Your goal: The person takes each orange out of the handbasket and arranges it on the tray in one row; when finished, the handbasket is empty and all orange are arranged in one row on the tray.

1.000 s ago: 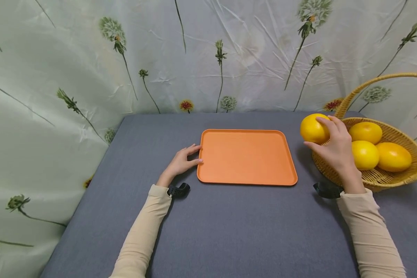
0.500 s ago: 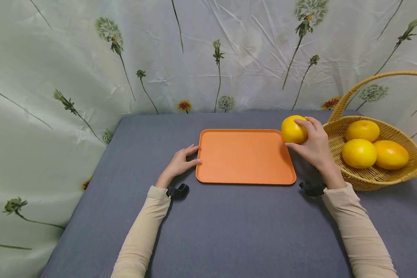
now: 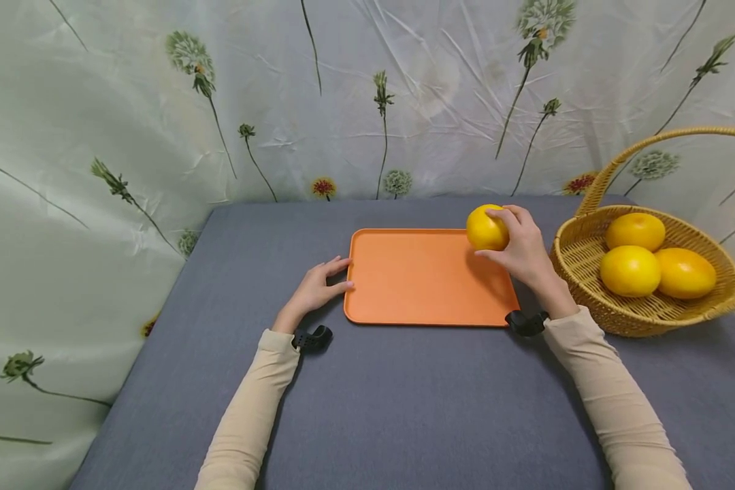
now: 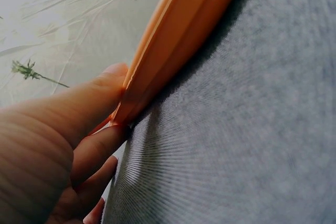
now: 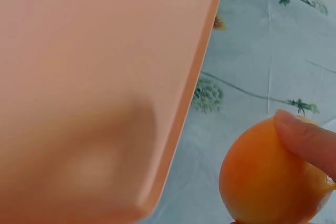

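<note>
My right hand (image 3: 520, 246) holds a round yellow-orange fruit, an orange (image 3: 487, 228) by its look, between thumb and fingers above the right part of the tray. The right wrist view shows the orange (image 5: 273, 174) with one digit (image 5: 310, 142) across its side. A flat rectangular orange tray (image 3: 416, 279) with a low raised rim lies on the table. At its left edge rests my left hand (image 3: 315, 286), thumb and fingers spread along the rim. Up close, the left wrist view has the thumb (image 4: 100, 90) against the tray rim (image 4: 173, 30), with the fingers lower down.
A wicker basket (image 3: 578, 292) with a tall arched handle stands right of the tray, with 3 yellow-orange fruits (image 3: 631, 271) inside. Grey-blue cloth (image 3: 416, 401) covers the table. Behind and at the left hangs a pale curtain (image 3: 318, 136) with a flower print.
My right hand has carried the orange leftward from beside the basket to over the tray's right part. The left hand has stayed at the tray's left edge.
</note>
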Demonstrator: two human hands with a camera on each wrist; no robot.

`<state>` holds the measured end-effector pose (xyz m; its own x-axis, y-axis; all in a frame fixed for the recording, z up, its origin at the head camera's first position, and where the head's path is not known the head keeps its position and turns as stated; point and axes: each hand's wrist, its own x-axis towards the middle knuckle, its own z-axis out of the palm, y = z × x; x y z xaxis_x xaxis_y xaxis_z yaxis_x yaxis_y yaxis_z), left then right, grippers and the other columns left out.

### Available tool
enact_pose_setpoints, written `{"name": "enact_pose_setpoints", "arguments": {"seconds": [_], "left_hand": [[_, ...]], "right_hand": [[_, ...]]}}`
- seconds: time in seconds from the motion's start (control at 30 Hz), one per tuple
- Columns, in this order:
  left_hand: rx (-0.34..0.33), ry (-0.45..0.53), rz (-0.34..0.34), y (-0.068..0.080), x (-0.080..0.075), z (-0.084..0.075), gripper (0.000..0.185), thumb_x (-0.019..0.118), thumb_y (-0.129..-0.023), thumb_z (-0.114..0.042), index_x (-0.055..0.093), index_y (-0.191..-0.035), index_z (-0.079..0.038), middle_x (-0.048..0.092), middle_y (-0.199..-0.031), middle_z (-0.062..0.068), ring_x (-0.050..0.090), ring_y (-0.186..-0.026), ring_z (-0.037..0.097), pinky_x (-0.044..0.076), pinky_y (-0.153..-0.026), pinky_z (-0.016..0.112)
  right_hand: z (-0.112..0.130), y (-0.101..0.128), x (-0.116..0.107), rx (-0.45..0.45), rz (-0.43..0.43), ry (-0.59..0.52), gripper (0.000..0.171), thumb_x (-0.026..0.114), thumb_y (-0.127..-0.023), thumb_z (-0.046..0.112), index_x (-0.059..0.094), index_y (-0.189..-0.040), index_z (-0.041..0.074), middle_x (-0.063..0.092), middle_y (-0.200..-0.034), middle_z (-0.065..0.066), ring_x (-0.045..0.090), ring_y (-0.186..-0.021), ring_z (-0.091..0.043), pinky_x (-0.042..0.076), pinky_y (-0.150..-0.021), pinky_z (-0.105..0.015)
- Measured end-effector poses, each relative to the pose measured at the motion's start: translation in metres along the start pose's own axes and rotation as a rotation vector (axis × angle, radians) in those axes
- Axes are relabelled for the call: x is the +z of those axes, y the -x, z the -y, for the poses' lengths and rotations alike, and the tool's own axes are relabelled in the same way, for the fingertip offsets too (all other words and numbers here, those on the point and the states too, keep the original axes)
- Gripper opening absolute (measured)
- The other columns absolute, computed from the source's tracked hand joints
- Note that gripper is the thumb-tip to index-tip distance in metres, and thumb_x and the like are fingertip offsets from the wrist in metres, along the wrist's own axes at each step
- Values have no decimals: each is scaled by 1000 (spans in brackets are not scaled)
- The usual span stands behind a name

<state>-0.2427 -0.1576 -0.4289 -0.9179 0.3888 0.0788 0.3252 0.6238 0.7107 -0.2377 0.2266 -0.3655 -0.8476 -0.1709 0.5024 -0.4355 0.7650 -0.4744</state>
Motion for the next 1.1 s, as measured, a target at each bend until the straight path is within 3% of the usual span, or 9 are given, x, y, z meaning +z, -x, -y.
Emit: {"name": "enact_pose_setpoints", "arguments": {"seconds": [0.47, 1.1], "left_hand": [[7, -3, -12, -1, 3, 3, 58, 68, -86, -26, 48, -138, -9, 47, -143, 13, 35, -139, 29, 28, -114, 48], [-13, -5, 0, -2, 1, 4, 59, 67, -86, -26, 47, -139, -10, 45, -144, 12, 34, -140, 28, 28, -114, 47]], "right_hand": [[16, -18, 27, -12, 113, -29, 71, 85, -65, 13, 50, -126, 3, 43, -128, -28, 45, -115, -45, 42, -92, -60], [41, -42, 62, 24, 267, -39, 70, 82, -70, 17, 48, -131, 6, 40, -133, -27, 44, -119, -43, 40, -97, -58]]}}
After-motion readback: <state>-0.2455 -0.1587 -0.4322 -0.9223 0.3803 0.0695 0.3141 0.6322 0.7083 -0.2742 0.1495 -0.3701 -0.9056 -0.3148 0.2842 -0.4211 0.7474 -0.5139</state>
